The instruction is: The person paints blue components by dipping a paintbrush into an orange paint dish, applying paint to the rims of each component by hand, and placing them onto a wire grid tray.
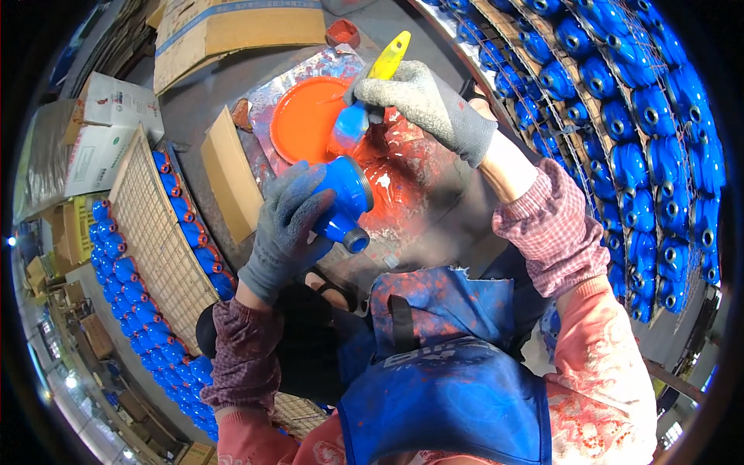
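My left hand (291,225), in a grey glove, is closed around a blue-painted metal part (341,194) shaped like a pipe fitting. The part is tilted, with a wide threaded end toward the right and a narrower open neck pointing down. A paintbrush with a yellow handle (390,56) is gripped in my gloved right hand (411,97). Its blue lower part and orange-smeared bristles hang at the right rim of a round container of orange paint (298,124), just above the blue part. Whether the bristles touch the paint I cannot tell.
Racks of blue parts (620,116) stand close on the right. More blue parts with orange rims (147,310) fill wire-mesh racks on the left. A cardboard strip (232,174), a large carton (240,35) and a small red pot (342,33) lie around the paint-spattered board (263,97).
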The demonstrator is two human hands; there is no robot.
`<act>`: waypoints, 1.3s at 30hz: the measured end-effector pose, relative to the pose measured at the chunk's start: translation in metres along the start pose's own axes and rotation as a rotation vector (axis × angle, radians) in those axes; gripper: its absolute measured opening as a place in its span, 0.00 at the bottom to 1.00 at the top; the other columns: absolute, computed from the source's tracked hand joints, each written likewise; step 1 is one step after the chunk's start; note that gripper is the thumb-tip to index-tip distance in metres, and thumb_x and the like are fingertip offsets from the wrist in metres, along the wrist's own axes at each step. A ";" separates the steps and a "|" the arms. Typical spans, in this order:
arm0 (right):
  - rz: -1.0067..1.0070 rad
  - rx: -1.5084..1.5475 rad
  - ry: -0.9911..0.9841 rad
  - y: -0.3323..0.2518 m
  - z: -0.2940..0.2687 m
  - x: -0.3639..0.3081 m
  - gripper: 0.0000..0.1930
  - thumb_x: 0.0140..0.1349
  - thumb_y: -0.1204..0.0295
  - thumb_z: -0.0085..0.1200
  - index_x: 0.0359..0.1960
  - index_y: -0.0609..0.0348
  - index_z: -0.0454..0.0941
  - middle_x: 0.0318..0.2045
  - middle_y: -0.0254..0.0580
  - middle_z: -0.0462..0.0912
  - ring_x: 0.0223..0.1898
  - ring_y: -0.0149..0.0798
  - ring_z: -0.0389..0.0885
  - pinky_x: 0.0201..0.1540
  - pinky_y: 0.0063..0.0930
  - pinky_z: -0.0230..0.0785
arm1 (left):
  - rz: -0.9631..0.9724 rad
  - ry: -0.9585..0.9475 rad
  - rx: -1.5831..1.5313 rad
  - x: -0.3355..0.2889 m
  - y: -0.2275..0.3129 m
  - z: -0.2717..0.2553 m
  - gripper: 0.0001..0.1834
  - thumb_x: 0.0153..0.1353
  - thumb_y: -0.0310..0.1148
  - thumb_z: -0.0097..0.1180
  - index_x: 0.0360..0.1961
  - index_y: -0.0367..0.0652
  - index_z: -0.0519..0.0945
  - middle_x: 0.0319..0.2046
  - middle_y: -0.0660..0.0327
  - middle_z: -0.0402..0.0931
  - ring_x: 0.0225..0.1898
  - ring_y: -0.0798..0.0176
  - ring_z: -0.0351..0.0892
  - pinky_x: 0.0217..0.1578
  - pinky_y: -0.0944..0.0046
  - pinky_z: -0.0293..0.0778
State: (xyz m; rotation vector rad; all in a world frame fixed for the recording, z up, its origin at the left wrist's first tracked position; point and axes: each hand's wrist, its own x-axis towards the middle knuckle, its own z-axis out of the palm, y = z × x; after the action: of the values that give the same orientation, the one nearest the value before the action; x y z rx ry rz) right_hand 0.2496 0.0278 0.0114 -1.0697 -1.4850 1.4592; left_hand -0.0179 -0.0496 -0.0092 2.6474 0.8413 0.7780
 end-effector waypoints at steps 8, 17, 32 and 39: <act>-0.069 0.002 -0.005 -0.004 0.006 -0.014 0.10 0.64 0.69 0.56 0.41 0.62 0.80 0.36 0.36 0.81 0.39 0.29 0.78 0.46 0.27 0.72 | -0.134 0.134 0.001 0.005 -0.001 0.008 0.39 0.39 0.26 0.71 0.57 0.45 0.69 0.56 0.49 0.69 0.56 0.40 0.70 0.56 0.44 0.69; -0.179 -0.069 0.012 -0.005 0.026 -0.041 0.11 0.65 0.68 0.53 0.43 0.60 0.80 0.40 0.41 0.83 0.44 0.35 0.80 0.51 0.29 0.72 | -0.788 0.258 -0.516 0.011 0.013 -0.002 0.33 0.48 0.29 0.70 0.55 0.38 0.69 0.48 0.54 0.72 0.48 0.59 0.76 0.48 0.59 0.75; -0.548 -0.367 -0.069 0.001 0.021 -0.054 0.12 0.58 0.71 0.55 0.43 0.57 0.81 0.43 0.42 0.82 0.48 0.47 0.78 0.56 0.40 0.65 | -0.650 0.261 -1.019 -0.025 0.001 -0.004 0.31 0.61 0.37 0.57 0.63 0.42 0.61 0.55 0.52 0.69 0.55 0.55 0.73 0.52 0.57 0.74; -0.517 -0.269 -0.056 -0.002 0.020 -0.061 0.11 0.56 0.75 0.57 0.41 0.60 0.82 0.42 0.44 0.82 0.47 0.47 0.77 0.55 0.40 0.66 | -1.191 0.396 -2.123 -0.027 -0.002 -0.014 0.36 0.62 0.56 0.51 0.63 0.45 0.62 0.59 0.51 0.66 0.59 0.52 0.70 0.47 0.57 0.80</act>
State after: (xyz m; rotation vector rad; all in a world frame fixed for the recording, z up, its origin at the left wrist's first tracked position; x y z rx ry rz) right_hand 0.2514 -0.0359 0.0141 -0.7173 -1.8645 0.9515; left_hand -0.0453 -0.0637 -0.0096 0.0534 0.6566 0.8462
